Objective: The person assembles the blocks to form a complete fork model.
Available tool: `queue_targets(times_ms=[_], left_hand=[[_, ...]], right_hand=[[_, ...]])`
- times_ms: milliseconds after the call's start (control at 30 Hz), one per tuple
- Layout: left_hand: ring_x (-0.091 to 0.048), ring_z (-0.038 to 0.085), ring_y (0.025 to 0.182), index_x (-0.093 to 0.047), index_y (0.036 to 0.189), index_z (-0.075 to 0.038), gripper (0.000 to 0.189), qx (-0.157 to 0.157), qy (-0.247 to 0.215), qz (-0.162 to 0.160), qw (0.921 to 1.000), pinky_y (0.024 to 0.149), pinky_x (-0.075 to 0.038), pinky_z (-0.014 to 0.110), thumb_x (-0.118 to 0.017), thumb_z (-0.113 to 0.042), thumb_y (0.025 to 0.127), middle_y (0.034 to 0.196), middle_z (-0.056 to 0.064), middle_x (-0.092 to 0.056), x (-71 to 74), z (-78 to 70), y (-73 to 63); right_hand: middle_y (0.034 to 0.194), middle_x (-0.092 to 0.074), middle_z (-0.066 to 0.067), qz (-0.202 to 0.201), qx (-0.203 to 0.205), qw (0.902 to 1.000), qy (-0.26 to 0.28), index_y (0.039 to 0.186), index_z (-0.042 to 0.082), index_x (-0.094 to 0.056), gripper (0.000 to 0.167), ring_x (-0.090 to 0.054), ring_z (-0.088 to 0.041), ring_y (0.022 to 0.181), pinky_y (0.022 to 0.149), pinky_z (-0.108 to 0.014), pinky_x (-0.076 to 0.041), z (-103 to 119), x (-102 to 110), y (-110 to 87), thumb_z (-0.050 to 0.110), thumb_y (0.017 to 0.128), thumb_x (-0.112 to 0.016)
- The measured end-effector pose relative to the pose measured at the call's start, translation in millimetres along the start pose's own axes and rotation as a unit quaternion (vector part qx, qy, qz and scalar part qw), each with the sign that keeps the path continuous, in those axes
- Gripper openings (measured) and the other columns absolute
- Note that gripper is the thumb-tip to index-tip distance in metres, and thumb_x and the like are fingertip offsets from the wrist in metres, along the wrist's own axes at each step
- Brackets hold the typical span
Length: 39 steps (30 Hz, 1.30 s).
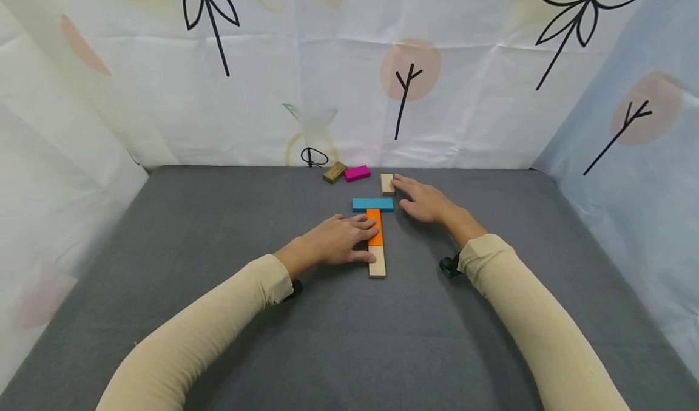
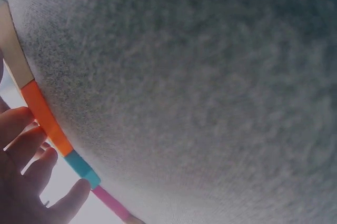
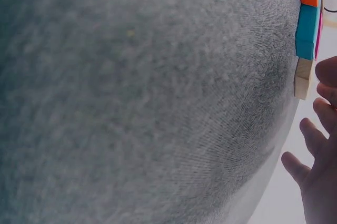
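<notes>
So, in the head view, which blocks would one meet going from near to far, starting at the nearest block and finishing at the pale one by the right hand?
Near pale block → orange block → blue block → far pale block.

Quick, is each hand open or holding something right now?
Left hand: open, touching the orange block.
Right hand: open, beside the far pale block.

Your tabletop: grey fabric surface (image 1: 229, 344)
T-shape: blue oblong block (image 1: 372, 204), orange oblong block (image 1: 375, 240), pale wooden block (image 1: 377, 269)
Far side: brown wooden block (image 1: 335, 172), magenta oblong block (image 1: 357, 173), second pale block (image 1: 386, 184)
</notes>
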<state>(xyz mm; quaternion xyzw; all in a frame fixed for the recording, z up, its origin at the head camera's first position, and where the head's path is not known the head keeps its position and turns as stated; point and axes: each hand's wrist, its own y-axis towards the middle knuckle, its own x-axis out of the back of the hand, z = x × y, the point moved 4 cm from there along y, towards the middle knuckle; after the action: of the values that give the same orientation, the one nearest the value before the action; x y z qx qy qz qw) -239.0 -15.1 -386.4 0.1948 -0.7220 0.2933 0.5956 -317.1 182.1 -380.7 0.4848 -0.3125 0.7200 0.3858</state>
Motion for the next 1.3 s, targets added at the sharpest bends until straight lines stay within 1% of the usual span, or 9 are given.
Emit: queue_targets(times_ms=[100, 333, 567, 800, 1000, 1133, 1300], left_hand=[[-0.026, 0.022, 0.149, -0.037, 0.155, -0.017, 0.074, 0.0, -0.002, 0.001, 1.0, 0.113, -0.032, 0.053, -0.046, -0.062, 0.098, 0.16, 0.003, -0.033, 1.0, -0.7, -0.7], [-0.026, 0.023, 0.149, -0.037, 0.155, -0.016, 0.073, -0.006, -0.003, -0.006, 1.0, 0.113, -0.032, 0.053, -0.047, -0.061, 0.098, 0.16, 0.004, -0.034, 2.8, -1.4, -0.8], [-0.027, 0.023, 0.148, -0.038, 0.154, -0.015, 0.073, -0.01, 0.002, -0.012, 0.9999, 0.112, -0.033, 0.052, -0.047, -0.061, 0.098, 0.159, 0.004, -0.034, 3.4, -1.9, -0.4], [-0.027, 0.022, 0.149, -0.038, 0.154, -0.015, 0.073, -0.01, -0.001, -0.006, 0.9999, 0.113, -0.033, 0.052, -0.047, -0.061, 0.098, 0.159, 0.004, -0.034, 1.1, -1.3, 0.8], [-0.027, 0.023, 0.149, -0.038, 0.154, -0.015, 0.073, -0.007, -0.001, -0.002, 1.0, 0.113, -0.033, 0.052, -0.048, -0.06, 0.098, 0.159, 0.005, -0.034, 0.3, -0.5, -0.1], [-0.028, 0.024, 0.148, -0.038, 0.154, -0.014, 0.072, -0.01, -0.006, -0.001, 0.9999, 0.113, -0.032, 0.053, -0.049, -0.059, 0.098, 0.159, 0.005, -0.034, 0.2, -0.7, -0.4], [-0.027, 0.024, 0.149, -0.038, 0.155, -0.014, 0.073, -0.006, -0.009, 0.002, 0.9999, 0.113, -0.031, 0.054, -0.049, -0.059, 0.098, 0.16, 0.005, -0.033, 0.1, -0.5, -0.3]], right_hand=[[0.162, -0.025, -0.017, 0.004, -0.001, 1.0, -0.006, 0.155, 0.002, -0.031, 0.058, -0.027, -0.038, 0.146, 0.117, -0.054, -0.022, -0.6, -0.4, 2.2, 0.012, 0.099, -0.042], [0.161, -0.027, -0.018, 0.005, 0.003, 0.9998, -0.019, 0.155, 0.003, -0.033, 0.058, -0.029, -0.038, 0.145, 0.116, -0.055, -0.024, -2.1, 0.4, 2.8, 0.009, 0.098, -0.044], [0.159, -0.03, -0.018, 0.009, 0.008, 0.9991, -0.042, 0.154, 0.003, -0.035, 0.057, -0.026, -0.041, 0.146, 0.115, -0.06, -0.022, -0.7, 2.5, 2.7, 0.01, 0.099, -0.045], [0.159, -0.031, -0.018, 0.024, 0.007, 0.9974, -0.068, 0.154, 0.002, -0.034, 0.058, -0.026, -0.04, 0.146, 0.113, -0.063, -0.023, 4.1, 1.1, 0.3, 0.009, 0.098, -0.045], [0.159, -0.03, -0.018, 0.034, -0.003, 0.9975, -0.061, 0.155, 0.003, -0.033, 0.059, -0.026, -0.039, 0.147, 0.114, -0.063, -0.022, 7.1, -1.2, -1.5, 0.01, 0.098, -0.047], [0.16, -0.029, -0.018, 0.039, -0.01, 0.9973, -0.062, 0.155, 0.003, -0.032, 0.059, -0.027, -0.039, 0.146, 0.115, -0.062, -0.021, 7.3, -2.7, -3.0, 0.01, 0.098, -0.047], [0.161, -0.028, -0.017, 0.049, -0.023, 0.9966, -0.063, 0.156, 0.004, -0.031, 0.061, -0.026, -0.039, 0.147, 0.115, -0.064, -0.02, 8.9, -3.4, -3.5, 0.012, 0.098, -0.047]])
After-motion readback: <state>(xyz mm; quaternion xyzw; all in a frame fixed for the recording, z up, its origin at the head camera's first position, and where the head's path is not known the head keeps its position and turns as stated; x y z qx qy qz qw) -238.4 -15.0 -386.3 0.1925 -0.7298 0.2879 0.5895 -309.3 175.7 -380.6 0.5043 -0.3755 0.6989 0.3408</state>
